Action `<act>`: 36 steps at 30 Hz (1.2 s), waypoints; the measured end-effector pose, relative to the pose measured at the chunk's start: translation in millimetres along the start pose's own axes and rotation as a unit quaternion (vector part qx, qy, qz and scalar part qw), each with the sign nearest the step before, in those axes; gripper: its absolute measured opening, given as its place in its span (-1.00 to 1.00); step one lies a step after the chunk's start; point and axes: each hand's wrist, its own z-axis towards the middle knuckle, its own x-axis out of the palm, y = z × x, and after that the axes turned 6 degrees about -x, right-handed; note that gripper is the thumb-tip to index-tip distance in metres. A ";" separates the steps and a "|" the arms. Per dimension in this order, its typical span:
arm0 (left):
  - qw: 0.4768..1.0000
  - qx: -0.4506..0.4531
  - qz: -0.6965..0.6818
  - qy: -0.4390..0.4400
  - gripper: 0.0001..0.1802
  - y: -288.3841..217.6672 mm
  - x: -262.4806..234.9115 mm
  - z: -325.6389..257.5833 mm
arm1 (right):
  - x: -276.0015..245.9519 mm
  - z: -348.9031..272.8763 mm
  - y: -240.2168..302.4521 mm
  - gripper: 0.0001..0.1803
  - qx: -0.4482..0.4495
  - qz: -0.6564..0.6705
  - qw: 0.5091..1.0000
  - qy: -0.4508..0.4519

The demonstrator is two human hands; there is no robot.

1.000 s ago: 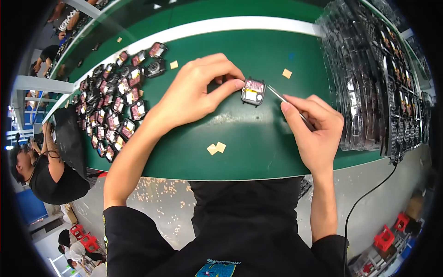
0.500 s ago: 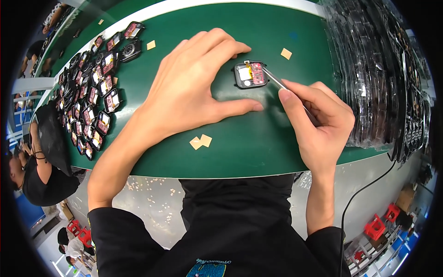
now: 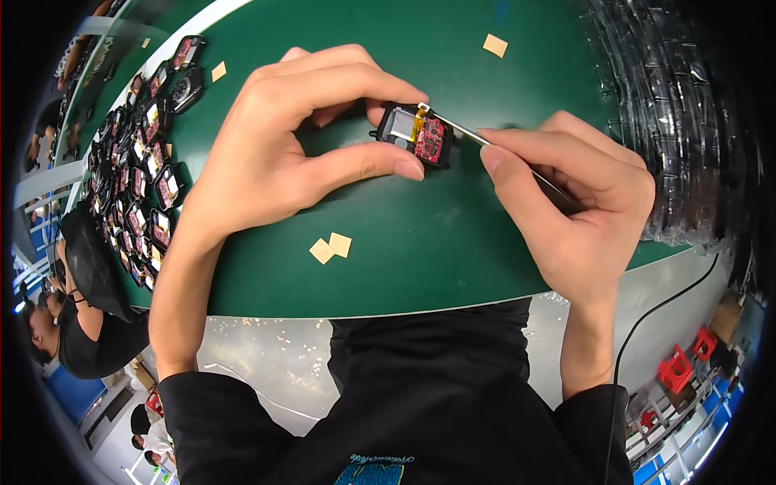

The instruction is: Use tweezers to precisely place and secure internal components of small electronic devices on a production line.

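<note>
Black-cased module, one of it in hand, lies open on the green mat near the middle of the view, showing a red circuit board, a silver cell and a bit of yellow tape inside. Going from the left: a long row of similar open modules runs along the mat's left edge, too many and too crowded to count surely (well over a dozen). Five small tan paper squares lie loose on the mat: one at the far upper left by the row, one beside the row's upper end, two touching each other below the left hand, and one toward the upper right. The left hand is curled half closed around the module, thumb tip pressed against its lower edge and forefinger arched over its top, so the case is pinched between them while resting on the mat. One pair of metal tweezers reaches in from the right, its tip touching the upper right corner of the module at the yellow tape. The right hand is closed firmly around the tweezers, thumb and fingers gripping the shaft. Stacks of clear plastic trays stand along the right side; I cannot tell what they hold
</note>
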 end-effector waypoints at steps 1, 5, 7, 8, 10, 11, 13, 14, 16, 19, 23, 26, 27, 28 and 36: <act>1.000 -0.003 -0.007 0.000 -0.39 0.1 0.0 0.7 | 0.5 1.0 0.0 -0.82 -0.015 -0.012 1.000 0.006; 1.000 -0.006 -0.003 0.008 -0.36 3.4 -0.2 1.1 | 4.6 1.4 -6.8 -0.81 -0.046 -0.023 0.999 0.019; 1.000 -0.010 -0.003 0.011 -0.36 3.7 -0.6 0.9 | 7.1 2.4 -4.4 -0.81 -0.038 -0.025 0.999 0.019; 1.000 -0.002 -0.004 0.013 -0.35 3.8 -1.5 1.6 | 6.9 3.1 -2.0 -0.81 -0.033 -0.030 0.999 0.016; 1.000 0.007 -0.006 0.016 -0.34 2.5 -3.0 2.8 | 5.6 3.9 -0.1 -0.81 -0.034 -0.034 0.999 0.019; 1.000 0.003 0.003 0.017 -0.34 0.9 -3.5 3.1 | 5.2 4.0 -0.1 -0.80 -0.036 -0.037 0.998 0.021; 1.000 -0.002 0.013 0.019 -0.34 -1.6 -2.4 1.9 | 3.0 2.9 -4.7 -0.78 -0.055 -0.046 0.997 0.020; 1.000 -0.018 -0.006 0.003 -0.35 -2.8 -0.2 0.8 | 3.0 2.4 -6.8 -0.77 -0.075 -0.055 0.995 0.020; 0.999 -0.032 -0.025 -0.014 -0.36 -3.0 0.5 0.4 | 4.4 2.0 -6.8 -0.74 -0.091 -0.069 0.993 0.008; 1.000 -0.021 -0.009 -0.006 -0.37 -0.7 -1.2 1.3 | 4.6 1.8 -5.8 -0.71 -0.115 -0.101 0.988 -0.002; 1.000 -0.006 -0.003 0.004 -0.36 1.9 -1.2 3.2 | 8.2 0.6 -8.5 -0.68 -0.135 -0.126 0.983 -0.009; 1.000 -0.002 0.004 0.009 -0.36 3.3 -2.0 2.8 | 12.9 2.2 -9.7 -0.69 -0.146 -0.124 0.981 -0.011; 1.000 -0.003 0.007 0.012 -0.35 4.2 -2.6 2.4 | 13.4 2.1 -9.8 -0.69 -0.146 -0.121 0.982 -0.011; 1.000 -0.002 0.006 0.012 -0.35 5.5 -5.1 3.4 | 11.3 2.4 -6.9 -0.71 -0.119 -0.096 0.988 -0.002; 0.997 -0.008 -0.041 0.066 -0.25 12.8 -14.0 4.0 | 5.4 1.9 -2.3 -0.78 -0.030 -0.012 0.999 0.039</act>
